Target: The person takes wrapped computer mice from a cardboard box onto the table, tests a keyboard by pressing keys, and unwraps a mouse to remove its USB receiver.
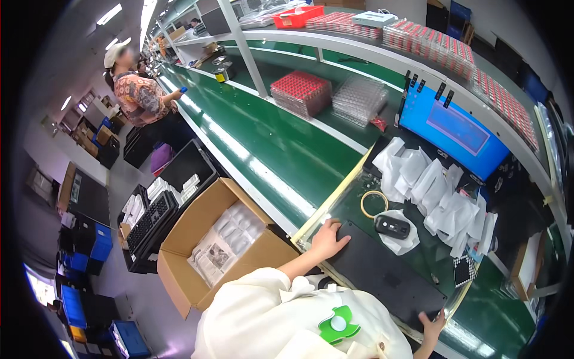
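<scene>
A long black keyboard (pixel 382 272) lies in front of me with what looks like its plain underside facing up. Its left end is gripped by my left hand (pixel 327 240), thumb over the top. At the opposite end, my right hand (pixel 431 328) holds the lower right corner between thumb and fingers. Just beyond the keyboard, a black computer mouse (pixel 391 227) rests on a white wrapping sheet (pixel 399 244). A roll of yellowish tape (pixel 374 204) lies beside it. Crumpled white bags (pixel 424 185) are heaped farther back.
An open cardboard box (pixel 251 269) stands at my left, near a cart holding another keyboard (pixel 150 222). A blue-lit monitor (pixel 448 128) stands behind the bags. Red-topped trays (pixel 302 93) sit along the green conveyor (pixel 263 131). A co-worker (pixel 137 93) stands far left.
</scene>
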`<state>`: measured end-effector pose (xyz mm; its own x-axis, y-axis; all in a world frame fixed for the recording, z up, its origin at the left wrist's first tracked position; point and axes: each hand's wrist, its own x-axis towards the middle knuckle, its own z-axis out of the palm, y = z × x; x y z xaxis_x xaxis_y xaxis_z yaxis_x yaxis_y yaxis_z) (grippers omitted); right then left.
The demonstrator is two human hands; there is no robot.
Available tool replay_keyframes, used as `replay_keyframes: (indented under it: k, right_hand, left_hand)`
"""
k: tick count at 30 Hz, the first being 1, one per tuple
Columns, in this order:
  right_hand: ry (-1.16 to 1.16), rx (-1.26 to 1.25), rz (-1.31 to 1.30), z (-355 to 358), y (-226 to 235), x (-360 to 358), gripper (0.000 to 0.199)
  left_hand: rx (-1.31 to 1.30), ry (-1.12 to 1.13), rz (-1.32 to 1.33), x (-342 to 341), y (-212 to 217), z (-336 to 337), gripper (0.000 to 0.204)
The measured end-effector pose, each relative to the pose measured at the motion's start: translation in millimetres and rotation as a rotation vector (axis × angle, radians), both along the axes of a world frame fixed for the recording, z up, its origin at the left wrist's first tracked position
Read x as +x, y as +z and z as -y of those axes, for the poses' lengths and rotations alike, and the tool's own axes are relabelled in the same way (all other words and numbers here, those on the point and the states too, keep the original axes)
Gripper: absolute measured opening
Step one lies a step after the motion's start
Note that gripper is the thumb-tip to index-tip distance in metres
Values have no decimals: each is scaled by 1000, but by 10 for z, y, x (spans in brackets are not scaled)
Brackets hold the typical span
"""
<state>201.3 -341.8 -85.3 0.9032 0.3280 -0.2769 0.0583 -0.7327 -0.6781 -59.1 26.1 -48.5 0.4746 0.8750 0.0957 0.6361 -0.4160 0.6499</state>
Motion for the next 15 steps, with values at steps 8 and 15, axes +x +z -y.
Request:
replay_keyframes:
  k: [8,15]
  right_hand:
    - [-482,852,-277,114,456,-59,47]
    - [-207,450,305,-504,130,-370,26]
  left_hand:
    - [-686,20,784,-97,397,-87,29]
    - [-57,-53,295,-134,-33,53,35]
